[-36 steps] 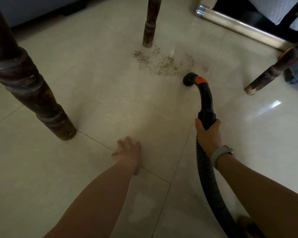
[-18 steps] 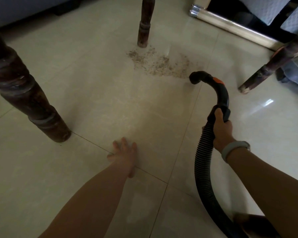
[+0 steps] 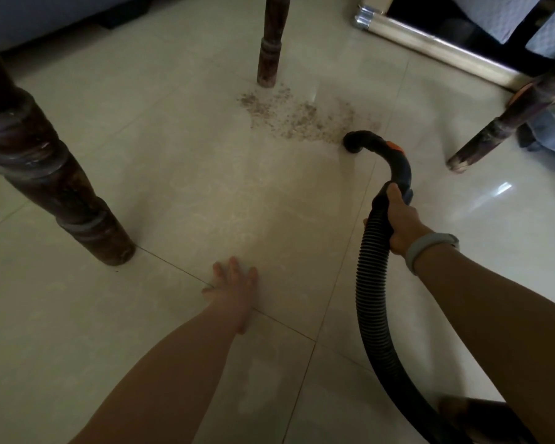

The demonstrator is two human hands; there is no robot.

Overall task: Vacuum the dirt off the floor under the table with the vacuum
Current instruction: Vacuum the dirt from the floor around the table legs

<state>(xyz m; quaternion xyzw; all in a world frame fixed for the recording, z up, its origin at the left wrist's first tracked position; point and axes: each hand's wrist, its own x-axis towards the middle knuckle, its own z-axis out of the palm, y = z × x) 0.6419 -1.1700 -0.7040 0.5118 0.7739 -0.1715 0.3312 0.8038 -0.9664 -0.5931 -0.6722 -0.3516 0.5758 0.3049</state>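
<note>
The dirt lies as a scattered brown patch on the pale tiled floor, starting right at the foot of the far desk leg and spreading toward the right. Nearly all of it looks untouched, so by my reading the vacuuming has barely begun and the whole patch is left to clear. The vacuum nozzle, a curved black pipe with an orange button, sits with its mouth down at the patch's near right edge, touching or just above the tile; which one I cannot tell. The right hand grips the pipe where it joins the ribbed hose, fingers wrapped round it, a grey wristband on the wrist. The left hand rests flat on the floor with fingers spread, holding nothing, well short of the dirt. A thick turned leg stands near left, another leg at right.
</note>
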